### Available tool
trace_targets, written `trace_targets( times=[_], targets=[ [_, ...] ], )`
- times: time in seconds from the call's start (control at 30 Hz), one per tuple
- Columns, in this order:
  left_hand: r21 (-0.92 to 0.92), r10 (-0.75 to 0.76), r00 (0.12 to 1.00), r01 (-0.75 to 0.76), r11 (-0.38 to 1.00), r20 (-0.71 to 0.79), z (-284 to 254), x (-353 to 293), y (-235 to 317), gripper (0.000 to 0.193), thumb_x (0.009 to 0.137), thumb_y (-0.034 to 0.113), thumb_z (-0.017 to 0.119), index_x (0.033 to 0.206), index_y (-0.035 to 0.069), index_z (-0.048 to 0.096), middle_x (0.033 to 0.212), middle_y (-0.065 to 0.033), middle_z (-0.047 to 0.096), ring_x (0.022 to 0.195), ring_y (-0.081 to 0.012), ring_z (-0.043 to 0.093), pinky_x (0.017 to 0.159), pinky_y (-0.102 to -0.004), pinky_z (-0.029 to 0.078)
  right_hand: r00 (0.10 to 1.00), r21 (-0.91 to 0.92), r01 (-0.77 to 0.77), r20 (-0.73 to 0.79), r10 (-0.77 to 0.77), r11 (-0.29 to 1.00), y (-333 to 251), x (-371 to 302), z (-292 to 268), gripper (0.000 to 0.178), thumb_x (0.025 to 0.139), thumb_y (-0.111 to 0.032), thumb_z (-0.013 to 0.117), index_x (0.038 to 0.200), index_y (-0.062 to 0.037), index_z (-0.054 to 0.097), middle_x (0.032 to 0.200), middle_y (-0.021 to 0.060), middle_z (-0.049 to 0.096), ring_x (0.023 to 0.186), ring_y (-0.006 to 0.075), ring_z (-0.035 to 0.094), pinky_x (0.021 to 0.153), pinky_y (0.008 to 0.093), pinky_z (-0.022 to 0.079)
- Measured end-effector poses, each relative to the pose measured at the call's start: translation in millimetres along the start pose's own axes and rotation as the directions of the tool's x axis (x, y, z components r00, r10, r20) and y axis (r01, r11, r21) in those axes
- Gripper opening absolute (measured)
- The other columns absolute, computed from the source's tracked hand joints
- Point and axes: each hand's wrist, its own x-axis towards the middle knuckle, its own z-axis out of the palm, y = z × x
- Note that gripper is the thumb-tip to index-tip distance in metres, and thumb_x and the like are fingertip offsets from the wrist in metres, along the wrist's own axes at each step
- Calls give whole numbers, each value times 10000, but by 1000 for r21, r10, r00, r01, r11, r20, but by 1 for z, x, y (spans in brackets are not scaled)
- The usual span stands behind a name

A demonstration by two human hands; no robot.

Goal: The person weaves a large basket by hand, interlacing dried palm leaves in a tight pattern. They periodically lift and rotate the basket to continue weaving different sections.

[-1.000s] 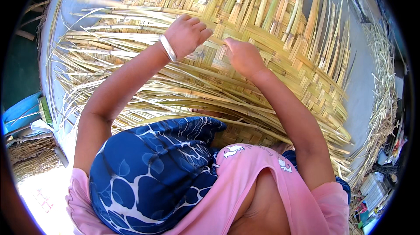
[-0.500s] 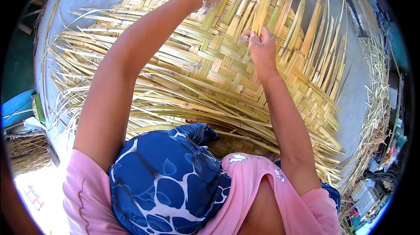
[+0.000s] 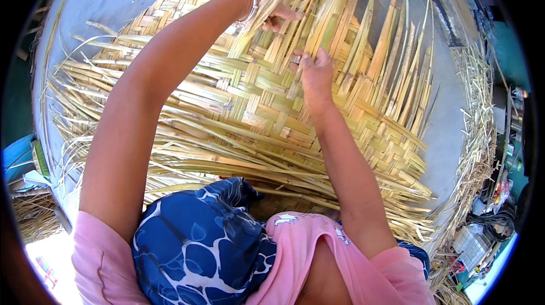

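A half-woven mat (image 3: 267,115) of flat yellow-green split-cane strips is spread before me, with long loose ends fanning out. My left hand (image 3: 279,16), a pale bangle at its wrist, is at the mat's far part, partly covered by a raised, blurred strip (image 3: 250,35) lying across it. Its fingers are bent among the strips, with one finger reaching toward the standing ends. Just nearer and to the right, my right hand (image 3: 315,75) pinches the base of upright flat strips (image 3: 329,21), its thumb and finger closed against them.
Long loose strips (image 3: 227,154) cross the mat's near side. Beyond the right edge, cane scraps (image 3: 477,106) line the grey floor (image 3: 448,151), near a worn board (image 3: 454,14). Cables (image 3: 491,222) and clutter lie at far right. A blue object (image 3: 18,154) is at far left.
A strip now lies raised across my left hand, which has moved slightly lower. My right hand has shifted left and a little nearer, still at the strips. The whole view has shifted slightly.
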Motion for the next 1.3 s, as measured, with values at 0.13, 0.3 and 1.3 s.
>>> trace_targets(
  times=[0.13,0.3,1.3],
  targets=[
    [-123,73,985,-92,988,-153,5,14,1,413,758,424,739,860,69,555,572,25,495,449,-60,440,385,-197,387,1000,21,-15,-20,15,1000,5,3,-6,148,951,-31,408,1067,34,471,1024,138,600,887,210,638,749,302,551],
    [-275,101,971,-160,948,-218,8,23,-5,476,811,525,628,1024,99,607,717,27,572,568,-89,555,571,-217,530,999,34,-49,-19,49,998,9,7,-9,164,950,-32,414,1089,37,469,1068,147,592,905,214,637,760,307,555],
    [-631,-79,716,-550,547,-693,-10,-100,-97,217,867,86,614,1053,-23,591,972,-102,644,881,-179,641,773,-273,558,950,-606,44,271,154,794,-23,15,-38,239,916,-204,527,1005,9,589,790,111,655,608,141,625,589,289,498]
  ],
)
